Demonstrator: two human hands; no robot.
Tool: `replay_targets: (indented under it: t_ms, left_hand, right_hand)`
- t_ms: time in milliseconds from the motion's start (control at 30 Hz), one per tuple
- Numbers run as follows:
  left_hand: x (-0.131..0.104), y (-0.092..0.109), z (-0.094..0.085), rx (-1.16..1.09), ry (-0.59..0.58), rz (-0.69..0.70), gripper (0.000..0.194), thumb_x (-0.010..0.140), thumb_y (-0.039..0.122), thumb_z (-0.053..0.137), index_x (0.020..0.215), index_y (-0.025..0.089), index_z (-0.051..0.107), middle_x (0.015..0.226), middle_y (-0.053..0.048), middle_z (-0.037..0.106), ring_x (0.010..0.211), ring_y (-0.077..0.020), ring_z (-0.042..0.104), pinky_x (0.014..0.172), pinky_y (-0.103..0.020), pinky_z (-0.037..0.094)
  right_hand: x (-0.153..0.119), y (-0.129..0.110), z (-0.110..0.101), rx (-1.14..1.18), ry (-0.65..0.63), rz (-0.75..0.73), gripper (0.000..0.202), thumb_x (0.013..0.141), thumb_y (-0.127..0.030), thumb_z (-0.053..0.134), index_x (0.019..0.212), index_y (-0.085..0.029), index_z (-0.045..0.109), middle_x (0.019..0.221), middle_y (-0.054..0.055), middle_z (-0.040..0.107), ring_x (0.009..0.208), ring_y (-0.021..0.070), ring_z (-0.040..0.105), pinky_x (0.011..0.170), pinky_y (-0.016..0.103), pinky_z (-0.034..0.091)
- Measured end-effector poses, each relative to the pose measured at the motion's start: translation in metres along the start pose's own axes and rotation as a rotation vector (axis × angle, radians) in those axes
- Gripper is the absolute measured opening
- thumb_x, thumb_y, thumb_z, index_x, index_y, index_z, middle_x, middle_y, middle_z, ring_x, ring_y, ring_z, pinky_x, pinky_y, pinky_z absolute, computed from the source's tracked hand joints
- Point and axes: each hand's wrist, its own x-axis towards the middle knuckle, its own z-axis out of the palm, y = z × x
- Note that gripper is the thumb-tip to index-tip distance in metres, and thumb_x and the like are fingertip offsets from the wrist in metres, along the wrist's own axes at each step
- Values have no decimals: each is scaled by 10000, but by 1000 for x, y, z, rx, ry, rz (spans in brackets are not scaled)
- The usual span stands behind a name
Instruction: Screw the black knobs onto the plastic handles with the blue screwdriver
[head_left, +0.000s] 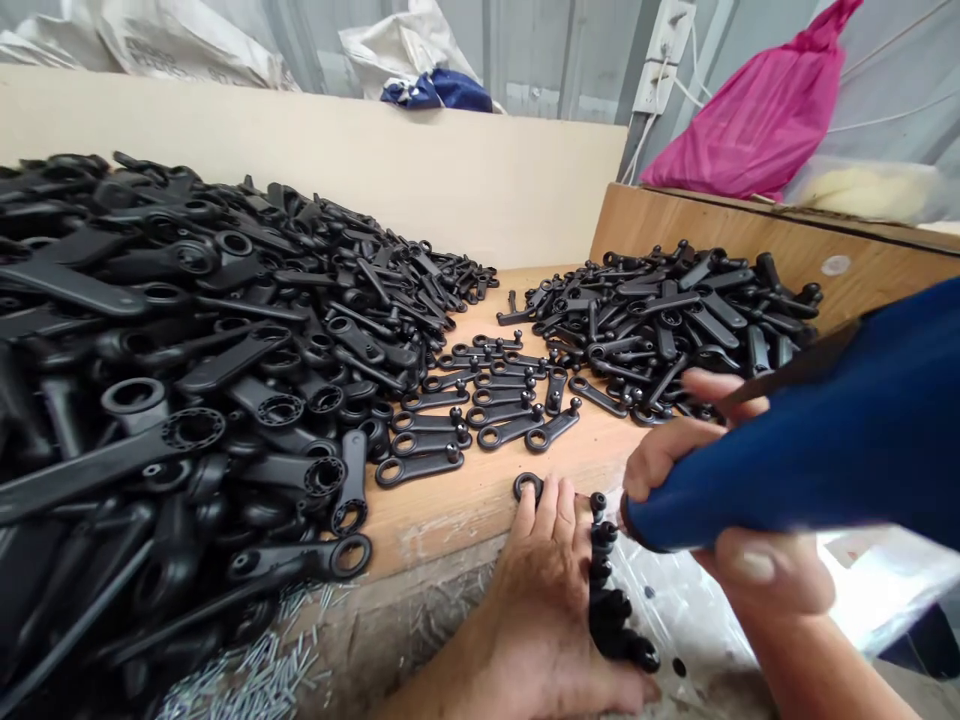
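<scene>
My left hand spans a row of black plastic crank arms at the table's near edge. Its fingers lie over the far end of the row and the thumb reaches round the near end, gripping them together. A ring end sticks out past the fingertips; the hand hides most of the row. On the right, my right hand is wrapped round a blue power tool, held tilted just above and beside the row. The tool's working tip is not clearly visible.
A big heap of black crank arms fills the left, near loose silver screws. Several arms with small pegs lie mid-table. Another pile sits back right, beside a wooden side board. A pink bag rests above.
</scene>
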Motion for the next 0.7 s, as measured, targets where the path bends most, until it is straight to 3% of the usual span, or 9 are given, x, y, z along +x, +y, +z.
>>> replay_targets:
  t_ms: [67, 200, 367, 700]
  left_hand:
    - [1, 0, -1, -24, -28, -33, 1133, 644, 730, 607, 1470, 74, 196, 1497, -273, 218, 1397, -418, 88, 1120, -598, 81]
    - [1, 0, 0, -71, -61, -105, 1175, 643, 780, 547, 1460, 16, 185, 1511, -287, 115, 1412, -380, 45, 1139, -542, 69]
    - [3, 2, -6, -31, -99, -77, 1130, 638, 723, 605, 1456, 42, 225, 1502, -280, 186, 1406, -401, 51, 1125, -573, 66]
    - [4, 0, -6, -94, -93, -59, 1146, 638, 742, 596, 1468, 56, 206, 1508, -274, 168, 1400, -406, 8, 1132, -554, 22]
  right_hand:
    - [4, -9, -3, 138, 37, -7, 628, 567, -454, 790, 1144, -330, 576, 625, 3, 610, 517, 204, 543, 406, 321, 443]
    - [9, -20, -6, 287, 154, -40, 633, 502, -520, 829, 1062, -294, 640, 574, -20, 597, 449, 166, 505, 405, 305, 461]
    - [6, -14, -1, 330, 25, 62, 629, 497, -511, 837, 1061, -306, 647, 576, -12, 619, 449, 173, 537, 381, 283, 459]
    - [5, -7, 0, 333, 1, 26, 642, 542, -553, 796, 1097, -270, 643, 587, 1, 622, 458, 155, 553, 409, 261, 465]
